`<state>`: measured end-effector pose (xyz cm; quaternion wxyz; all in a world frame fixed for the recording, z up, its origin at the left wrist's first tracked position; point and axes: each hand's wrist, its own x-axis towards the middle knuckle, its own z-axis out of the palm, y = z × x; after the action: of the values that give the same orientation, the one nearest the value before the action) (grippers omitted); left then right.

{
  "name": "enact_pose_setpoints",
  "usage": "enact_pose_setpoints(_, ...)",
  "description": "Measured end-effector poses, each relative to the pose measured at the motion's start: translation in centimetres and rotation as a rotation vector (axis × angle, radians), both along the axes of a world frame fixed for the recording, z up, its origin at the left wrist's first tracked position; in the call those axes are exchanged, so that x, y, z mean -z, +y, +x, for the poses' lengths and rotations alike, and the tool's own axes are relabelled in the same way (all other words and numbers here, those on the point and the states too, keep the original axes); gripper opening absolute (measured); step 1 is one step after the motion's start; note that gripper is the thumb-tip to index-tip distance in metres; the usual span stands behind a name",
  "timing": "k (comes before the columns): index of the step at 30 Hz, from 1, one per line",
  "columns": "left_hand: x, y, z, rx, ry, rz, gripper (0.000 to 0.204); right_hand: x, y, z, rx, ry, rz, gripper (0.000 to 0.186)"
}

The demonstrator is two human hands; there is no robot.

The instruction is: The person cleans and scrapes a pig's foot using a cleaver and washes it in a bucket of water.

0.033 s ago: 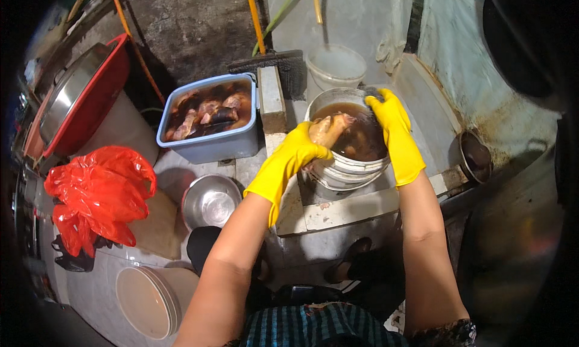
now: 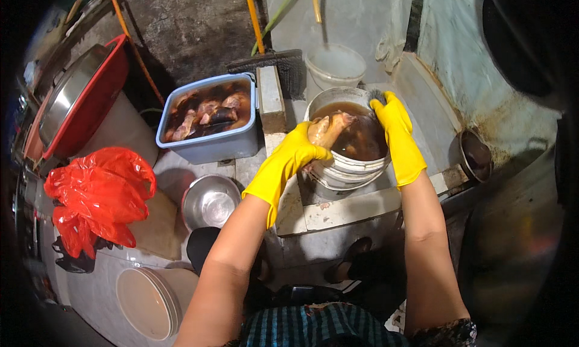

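Observation:
My left hand (image 2: 294, 155), in a yellow rubber glove, grips a pale, skin-on piece of meat (image 2: 329, 130), perhaps a trotter, with a reddish end. It holds the meat over a white bucket (image 2: 347, 177) of cloudy brown water (image 2: 360, 143). Something darker in that water cannot be made out. My right hand (image 2: 392, 119), gloved the same way, is at the bucket's far right rim. Its fingers are closed on a dark grey scrubber (image 2: 377, 96) that looks like steel wool.
Left of the bucket, a blue tub (image 2: 208, 143) holds meat pieces in dark liquid. A metal bowl (image 2: 211, 203), a red plastic bag (image 2: 105, 196) and stacked pale buckets (image 2: 145, 303) stand nearer. Behind are another white bucket (image 2: 336, 66) and a broom (image 2: 274, 63). A low tiled ledge (image 2: 344, 215) runs in front.
My right hand and the scrubber have shifted slightly to the right at the bucket's rim. My left hand and the meat stay nearly in place.

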<state>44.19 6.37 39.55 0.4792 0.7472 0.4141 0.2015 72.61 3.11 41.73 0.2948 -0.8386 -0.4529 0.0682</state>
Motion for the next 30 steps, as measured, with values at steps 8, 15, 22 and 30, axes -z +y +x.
enact_pose_setpoints(8, 0.9, -0.8, -0.4, 0.084, -0.161, 0.067, 0.113, 3.0, -1.0, -0.9, -0.453, -0.335, -0.914, 0.05)
enact_pose_setpoints(15, -2.3, -3.6, 3.0, -0.095, 0.246, 0.316, 0.105, -7.0, -5.5, -3.5, -0.12, -0.107, 0.053, 0.051)
enact_pose_setpoints(22, -3.9, -4.2, 3.8, -0.067, 0.458, 0.379, 0.076, -3.3, -4.6, -9.5, -0.361, -0.22, -0.005, 0.051)
enact_pose_setpoints(30, -5.8, -5.1, 4.3, -0.062, 0.541, 0.389, 0.069, -2.5, -2.6, -6.2, -0.196, -0.137, -0.034, 0.049)
